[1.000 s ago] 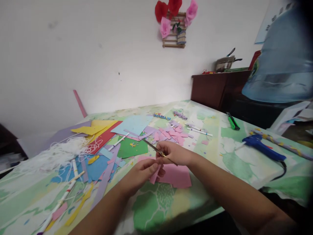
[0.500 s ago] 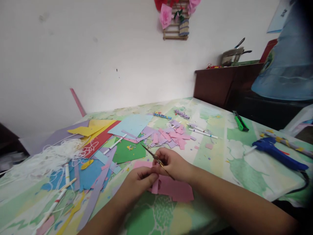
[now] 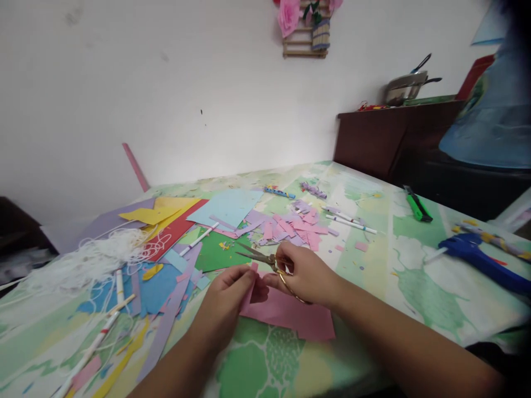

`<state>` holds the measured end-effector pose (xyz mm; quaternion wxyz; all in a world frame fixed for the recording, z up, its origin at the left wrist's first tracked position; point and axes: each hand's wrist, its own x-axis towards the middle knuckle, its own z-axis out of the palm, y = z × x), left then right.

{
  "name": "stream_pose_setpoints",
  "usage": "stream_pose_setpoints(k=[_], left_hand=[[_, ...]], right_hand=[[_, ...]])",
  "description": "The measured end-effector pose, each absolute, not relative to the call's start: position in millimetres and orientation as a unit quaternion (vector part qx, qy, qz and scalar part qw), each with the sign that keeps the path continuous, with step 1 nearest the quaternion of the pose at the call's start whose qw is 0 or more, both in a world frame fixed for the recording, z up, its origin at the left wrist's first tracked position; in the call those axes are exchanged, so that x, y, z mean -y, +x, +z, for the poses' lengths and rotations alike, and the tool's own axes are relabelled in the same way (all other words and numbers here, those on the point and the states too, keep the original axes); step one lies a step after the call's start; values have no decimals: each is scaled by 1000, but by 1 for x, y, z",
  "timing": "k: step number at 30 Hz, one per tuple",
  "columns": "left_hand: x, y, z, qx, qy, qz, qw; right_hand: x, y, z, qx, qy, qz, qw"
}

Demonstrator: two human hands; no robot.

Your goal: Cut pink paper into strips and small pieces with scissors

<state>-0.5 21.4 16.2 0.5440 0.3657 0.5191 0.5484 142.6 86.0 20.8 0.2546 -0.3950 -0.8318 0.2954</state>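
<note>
My right hand [image 3: 302,272] is closed on a pair of scissors [image 3: 265,257] with gold-coloured handles; the blades point left and stand slightly apart. My left hand [image 3: 232,296] pinches a narrow pink paper strip [image 3: 248,296] between thumb and fingers, its top end poking up just below the blades. The blades do not appear to touch the strip. Beneath both hands a larger pink paper sheet [image 3: 290,315] lies on the patterned tablecloth [image 3: 274,370]. Beyond the hands is a heap of pink and purple paper scraps [image 3: 296,226].
White string [image 3: 99,257] lies tangled at left among coloured papers [image 3: 224,210]. A green box cutter [image 3: 417,204] and a blue glue gun [image 3: 483,260] are at right. Several pens [image 3: 352,223] lie past the scraps. A dark cabinet [image 3: 369,138] stands behind.
The scissors have opened and turned so that both blades show. My left hand has raised the strip upright beside them. The view has shifted slightly.
</note>
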Motion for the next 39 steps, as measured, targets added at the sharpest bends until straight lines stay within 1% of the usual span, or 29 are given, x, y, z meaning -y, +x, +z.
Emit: stream_pose_setpoints(k=[3,7,14,19,28,34,39], left_hand=[[-23,-2,18,-518,335,557,555],[-23,-5,21,-516,336,580,533],[-27,-10,22,-513,321,613,507],[-26,-10,17,-533,373,571,501],[-19,-8,24,-613,441,507,415],[-17,-8,27,-612,440,513,411],[-18,-7,29,-626,440,502,402]], right_hand=[[-83,143,25,855,-411,242,202],[-81,140,26,861,-420,231,170],[-81,139,19,860,-435,208,165],[-81,138,18,865,-424,217,158],[-81,140,22,873,-405,230,142],[-84,139,17,880,-384,223,170],[-83,139,17,885,-377,217,165]])
